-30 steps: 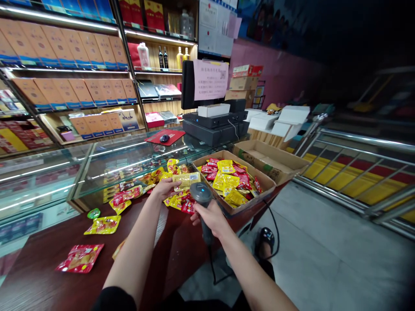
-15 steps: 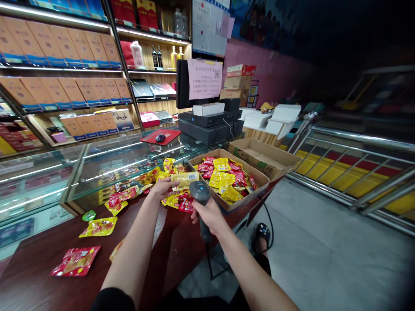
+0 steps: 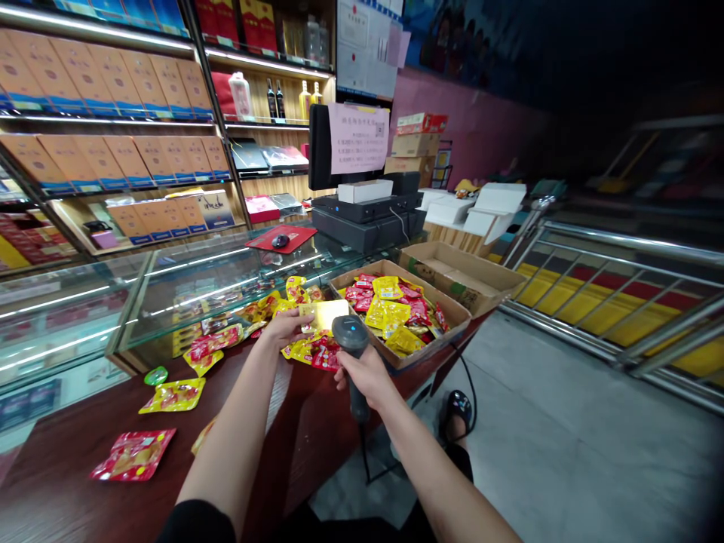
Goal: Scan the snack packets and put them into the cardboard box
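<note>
Between the fingers and thumb of my left hand is a yellow snack packet, its face lit up brightly. My right hand grips the handle of a dark barcode scanner, whose head is close to the packet's right end. A cable hangs from the bottom of the scanner. Beneath my hands, yellow and red snack packets lie on the dark red-brown counter. Just beyond the scanner, an open cardboard box holds many red and yellow packets.
To the left lie a red packet, a yellow packet and a small green item. A glass display case runs behind. A second cardboard box, a monitor and a mouse stand farther back. Metal railing borders the right.
The packet in my left hand is now brightly lit, and its printed barcode is washed out. Both hands stay in nearly the same place.
</note>
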The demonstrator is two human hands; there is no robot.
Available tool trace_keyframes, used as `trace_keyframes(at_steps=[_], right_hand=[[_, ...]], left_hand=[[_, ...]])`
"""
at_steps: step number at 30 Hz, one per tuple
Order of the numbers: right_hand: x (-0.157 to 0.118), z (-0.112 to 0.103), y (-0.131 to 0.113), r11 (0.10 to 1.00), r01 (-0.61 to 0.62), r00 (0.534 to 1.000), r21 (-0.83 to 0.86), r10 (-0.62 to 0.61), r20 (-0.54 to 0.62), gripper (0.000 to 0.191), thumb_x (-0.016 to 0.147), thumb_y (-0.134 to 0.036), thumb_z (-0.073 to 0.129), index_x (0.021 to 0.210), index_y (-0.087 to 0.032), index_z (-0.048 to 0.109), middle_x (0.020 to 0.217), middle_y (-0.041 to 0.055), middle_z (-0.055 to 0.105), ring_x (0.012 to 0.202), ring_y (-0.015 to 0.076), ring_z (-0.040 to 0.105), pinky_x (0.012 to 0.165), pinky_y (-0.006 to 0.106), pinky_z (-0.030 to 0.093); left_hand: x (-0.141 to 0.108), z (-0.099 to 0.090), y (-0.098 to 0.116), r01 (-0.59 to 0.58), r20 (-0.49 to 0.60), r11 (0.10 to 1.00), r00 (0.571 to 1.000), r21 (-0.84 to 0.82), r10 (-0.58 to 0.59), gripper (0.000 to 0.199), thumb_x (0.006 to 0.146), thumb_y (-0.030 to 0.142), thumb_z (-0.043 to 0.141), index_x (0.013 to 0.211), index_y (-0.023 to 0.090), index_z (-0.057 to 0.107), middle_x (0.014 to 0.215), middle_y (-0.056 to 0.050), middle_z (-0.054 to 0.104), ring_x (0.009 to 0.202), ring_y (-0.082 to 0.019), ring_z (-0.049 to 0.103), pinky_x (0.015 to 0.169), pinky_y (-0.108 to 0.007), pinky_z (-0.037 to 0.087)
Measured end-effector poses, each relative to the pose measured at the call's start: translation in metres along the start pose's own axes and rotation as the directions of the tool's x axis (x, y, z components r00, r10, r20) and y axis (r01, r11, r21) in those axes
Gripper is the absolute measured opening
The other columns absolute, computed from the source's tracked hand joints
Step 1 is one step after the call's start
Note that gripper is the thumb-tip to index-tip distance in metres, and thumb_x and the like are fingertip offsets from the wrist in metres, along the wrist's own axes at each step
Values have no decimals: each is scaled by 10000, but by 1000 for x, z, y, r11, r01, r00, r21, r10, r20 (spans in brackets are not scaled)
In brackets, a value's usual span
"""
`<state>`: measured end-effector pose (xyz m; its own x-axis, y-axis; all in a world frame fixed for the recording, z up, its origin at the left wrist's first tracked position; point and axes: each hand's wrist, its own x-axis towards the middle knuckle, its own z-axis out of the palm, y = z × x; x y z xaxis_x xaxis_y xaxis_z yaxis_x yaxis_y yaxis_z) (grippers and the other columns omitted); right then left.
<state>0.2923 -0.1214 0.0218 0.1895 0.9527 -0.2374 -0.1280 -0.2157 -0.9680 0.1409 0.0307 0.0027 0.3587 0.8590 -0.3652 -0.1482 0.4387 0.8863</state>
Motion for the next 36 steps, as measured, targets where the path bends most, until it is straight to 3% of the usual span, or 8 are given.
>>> trace_keyframes(at_steps=[7, 9, 13, 18, 23, 28, 31, 36], right_hand=[[0, -1, 4, 1000, 7, 1000, 15, -7, -3, 110, 666, -246, 605, 713, -165, 547, 439, -18, 572, 379, 146, 546, 389, 250, 460], [3, -4, 2, 994, 112, 993, 20, -111, -40, 115, 645, -234, 618, 726, -162, 580, 577, 7, 637, 516, 159, 603, 485, 262, 492], [16, -19, -15, 940, 338, 922, -53, -342, -180, 194, 610, -188, 624, 801, -155, 643, 809, 15, 686, 796, 172, 610, 742, 268, 471], [37, -51, -56, 950, 310, 933, -46, -313, -179, 193, 595, -195, 596, 769, -140, 659, 689, -9, 648, 685, 144, 554, 640, 238, 412], [54, -91, -91, 948, 318, 926, -1, -311, -216, 222, 554, -191, 602, 761, -141, 665, 571, -49, 580, 541, 97, 464, 543, 220, 345], [66, -131, -110, 947, 318, 905, 38, -291, -309, 137, 525, -181, 594, 657, -150, 617, 508, -55, 541, 482, 91, 451, 505, 224, 349], [69, -153, -113, 949, 309, 898, 55, -273, -345, 107, 511, -179, 592, 615, -155, 584, 469, -56, 515, 467, 99, 462, 493, 228, 366], [69, -173, -105, 936, 345, 877, 72, -295, -379, 170, 504, -177, 594, 673, -159, 586, 542, -34, 584, 518, 119, 529, 518, 231, 404]], left_hand=[[0, 0, 0, 11, 3, 1000, 1000, 2, -11, 353, 574, 134, 816, 897, 142, 671, 939, -82, 702, 769, -186, 676, 667, -296, 573], [-5, 5, 3, 0, 18, 1000, 1000, 15, 0, 377, 557, 147, 827, 901, 139, 673, 937, -85, 705, 774, -197, 677, 653, -288, 569], [-18, 22, 15, -100, 67, 991, 993, 94, 94, 432, 543, 198, 838, 938, 134, 677, 902, -82, 710, 751, -202, 675, 629, -280, 558], [-12, 58, 35, -282, 159, 942, 954, 179, 255, 446, 523, 272, 839, 919, 138, 684, 835, -65, 708, 680, -180, 659, 601, -276, 537], [23, 110, 54, -391, 155, 880, 920, 271, 361, 430, 533, 326, 820, 895, 130, 693, 806, -59, 710, 668, -161, 647, 615, -260, 516], [59, 171, 58, -364, 177, 868, 930, 337, 322, 335, 570, 269, 797, 851, 116, 695, 785, -61, 707, 665, -162, 641, 591, -246, 502], [70, 200, 57, -315, 174, 856, 948, 409, 265, 370, 596, 228, 784, 934, 111, 691, 816, -74, 708, 684, -162, 641, 583, -238, 492], [73, 212, 61, -303, 104, 813, 951, 497, 292, 657, 577, 238, 809, 1184, 104, 597, 1026, -123, 686, 783, -172, 649, 606, -224, 483]])
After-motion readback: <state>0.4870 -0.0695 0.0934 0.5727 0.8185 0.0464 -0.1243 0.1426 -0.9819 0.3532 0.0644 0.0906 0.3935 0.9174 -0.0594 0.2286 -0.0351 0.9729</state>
